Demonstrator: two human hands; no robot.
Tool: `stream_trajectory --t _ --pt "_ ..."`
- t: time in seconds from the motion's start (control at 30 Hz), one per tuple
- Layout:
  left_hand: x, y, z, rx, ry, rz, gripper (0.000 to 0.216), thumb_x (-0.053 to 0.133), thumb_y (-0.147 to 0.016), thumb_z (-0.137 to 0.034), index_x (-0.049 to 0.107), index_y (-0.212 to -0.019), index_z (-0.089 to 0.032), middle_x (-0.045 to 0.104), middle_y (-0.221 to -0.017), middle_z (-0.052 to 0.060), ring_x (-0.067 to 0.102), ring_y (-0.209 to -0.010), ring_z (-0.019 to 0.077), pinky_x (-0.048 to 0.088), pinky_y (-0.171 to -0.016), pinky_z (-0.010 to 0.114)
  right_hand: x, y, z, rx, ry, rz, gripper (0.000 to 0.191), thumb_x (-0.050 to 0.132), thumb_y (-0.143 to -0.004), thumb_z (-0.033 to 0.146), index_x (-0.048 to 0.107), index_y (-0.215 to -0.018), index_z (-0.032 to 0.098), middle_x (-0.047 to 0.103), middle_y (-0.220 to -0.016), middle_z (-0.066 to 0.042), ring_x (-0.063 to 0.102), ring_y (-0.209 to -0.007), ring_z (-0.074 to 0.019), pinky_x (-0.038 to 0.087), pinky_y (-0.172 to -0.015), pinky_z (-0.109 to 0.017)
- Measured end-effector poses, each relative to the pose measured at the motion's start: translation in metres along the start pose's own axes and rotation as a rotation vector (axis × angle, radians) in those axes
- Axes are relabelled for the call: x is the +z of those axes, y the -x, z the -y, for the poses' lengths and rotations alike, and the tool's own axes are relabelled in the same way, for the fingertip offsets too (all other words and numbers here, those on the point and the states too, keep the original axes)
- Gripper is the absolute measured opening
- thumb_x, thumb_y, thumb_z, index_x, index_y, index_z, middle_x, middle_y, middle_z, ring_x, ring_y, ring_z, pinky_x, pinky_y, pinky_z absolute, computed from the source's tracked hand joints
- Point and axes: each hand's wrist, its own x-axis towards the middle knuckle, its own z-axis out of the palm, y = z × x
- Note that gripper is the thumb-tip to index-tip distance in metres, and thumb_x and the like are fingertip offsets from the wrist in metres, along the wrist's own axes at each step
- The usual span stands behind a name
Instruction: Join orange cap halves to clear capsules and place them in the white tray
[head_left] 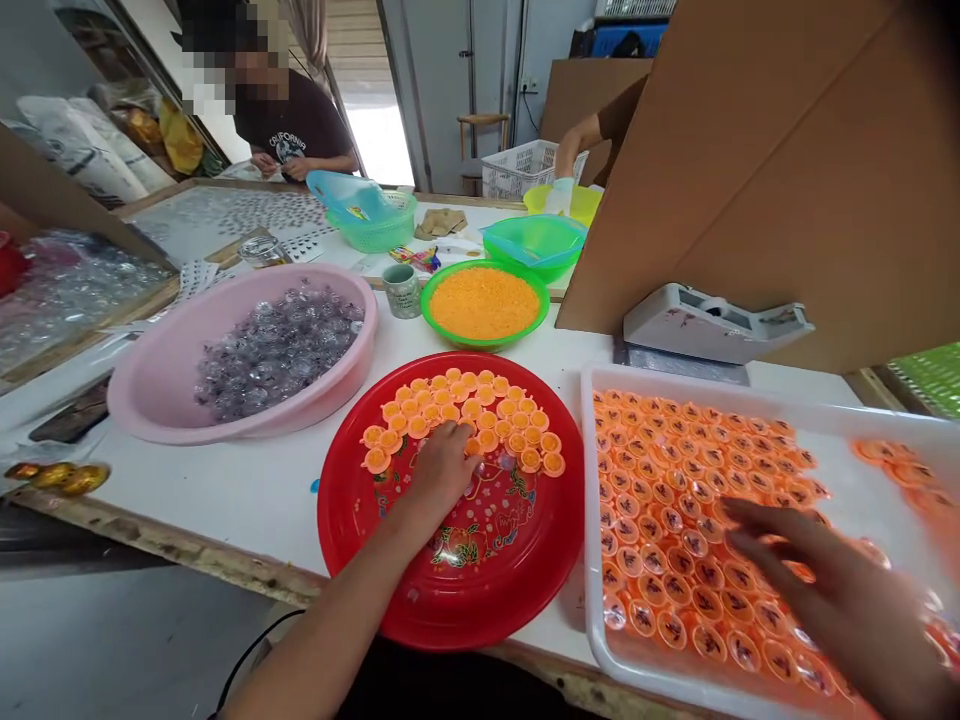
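Left hand (442, 470) palm-down on glossy red plastic tray (450, 590), fingers together among small round orange caps (480, 410) clustered at its far side. Right hand (840, 590) blurred, fingers apparently spread, over white tray (592, 560) of orange capsules (675, 490).

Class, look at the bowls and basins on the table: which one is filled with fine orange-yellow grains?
The green bowl behind the red tray. The pink basin holds clear capsules instead.

Small orange cups (465, 415) clustered flat on red plate's (450, 590) far half.
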Motion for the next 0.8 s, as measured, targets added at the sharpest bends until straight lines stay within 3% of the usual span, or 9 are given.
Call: stream_trajectory --t 0.13,0.2,0.27,0.37,0.43,0.5,0.6,0.67,0.8 --pt "-0.007 0.008 0.005 0.069 -0.013 0.073 0.015 0.058 -0.079 -0.008 0.062 -0.090 -0.017 0.063 -0.093 0.008 0.058 -0.092 0.0249 0.046 -0.079 0.037 0.074 0.023 0.107 -0.147 -0.138 0.204 0.019 0.058 -0.089 0.034 0.068 -0.105 0.031 0.071 -0.092 -0.005 0.067 -0.074 -0.0196 0.057 -0.061 -0.029" --pt "-0.012 0.017 0.011 0.120 0.001 0.120 0.016 0.058 -0.077 -0.005 0.063 -0.086 -0.018 0.063 -0.090 0.006 0.058 -0.091 0.0236 0.046 -0.080 0.036 0.109 0.028 0.144 -0.221 -0.241 0.334 0.020 0.053 -0.091 0.023 0.066 -0.105 0.028 0.069 -0.095 -0.004 0.067 -0.082 -0.0183 0.056 -0.071 -0.028" --pt "-0.016 0.026 0.017 0.151 0.023 0.135 0.025 0.059 -0.076 -0.005 0.063 -0.096 -0.019 0.064 -0.100 0.007 0.057 -0.099 0.0245 0.046 -0.085 0.037 0.138 0.030 0.166 -0.211 -0.261 0.416 0.025 0.048 -0.090 0.012 0.066 -0.101 0.024 0.068 -0.095 -0.005 0.066 -0.084 -0.0176 0.054 -0.073 -0.027" --pt "-0.020 0.033 0.024 0.181 0.056 0.128 0.037 0.054 -0.079 -0.004 0.059 -0.113 -0.020 0.060 -0.114 0.010 0.054 -0.109 0.0259 0.044 -0.091 0.040 0.166 0.027 0.174 -0.104 -0.088 0.429 0.032 0.041 -0.083 -0.001 0.066 -0.088 0.020 0.066 -0.087 -0.005 0.065 -0.073 -0.0178 0.050 -0.064 -0.026" --pt "-0.023 0.033 0.027 0.214 0.076 0.137 0.033 0.048 -0.082 -0.002 0.063 -0.105 -0.020 0.061 -0.109 0.009 0.054 -0.106 0.0249 0.044 -0.091 0.040 0.175 0.023 0.170 -0.036 0.045 0.408 0.035 0.040 -0.080 -0.003 0.066 -0.087 0.018 0.065 -0.080 -0.005 0.064 -0.068 -0.0187 0.048 -0.061 -0.027" --pt "-0.026 0.033 0.026 0.254 0.094 0.156 0.027 0.049 -0.082 -0.003 0.066 -0.093 -0.020 0.062 -0.101 0.007 0.055 -0.102 0.0240 0.044 -0.089 0.039 0.180 0.019 0.166 -0.001 0.091 0.352 0.038 0.041 -0.079 -0.003 0.066 -0.098 0.018 0.065 -0.082 -0.007 0.065 -0.073 -0.0207 0.049 -0.065 -0.029" --pt "-0.026 0.034 0.021 0.307 0.108 0.181 0.016 0.059 -0.080 -0.008 0.067 -0.087 -0.020 0.062 -0.096 0.006 0.054 -0.099 0.0247 0.044 -0.088 0.040 0.190 0.014 0.166 -0.017 0.001 0.275 0.049 0.048 -0.077 0.002 0.058 -0.122 0.019 0.062 -0.108 -0.011 0.065 -0.091 -0.0231 0.052 -0.077 -0.033" --pt "-0.025 0.035 0.017 0.323 0.105 0.180 0.011 0.060 -0.080 -0.011 0.067 -0.081 -0.019 0.062 -0.092 0.006 0.054 -0.098 0.0256 0.042 -0.090 0.044 0.200 0.011 0.169 -0.033 -0.099 0.278 0.051 0.053 -0.075 0.005 0.058 -0.123 0.021 0.059 -0.116 -0.011 0.064 -0.096 -0.0235 0.052 -0.080 -0.034" --pt "-0.021 0.039 0.016 0.333 0.129 0.150 0.019 0.055 -0.082 -0.007 0.069 -0.084 -0.020 0.063 -0.096 0.007 0.053 -0.102 0.0255 0.042 -0.093 0.046 0.213 0.009 0.170 0.100 -0.364 0.269 0.037 0.059 -0.074 0.011 0.065 -0.109 0.021 0.065 -0.096 -0.006 0.064 -0.082 -0.0208 0.053 -0.073 -0.033"
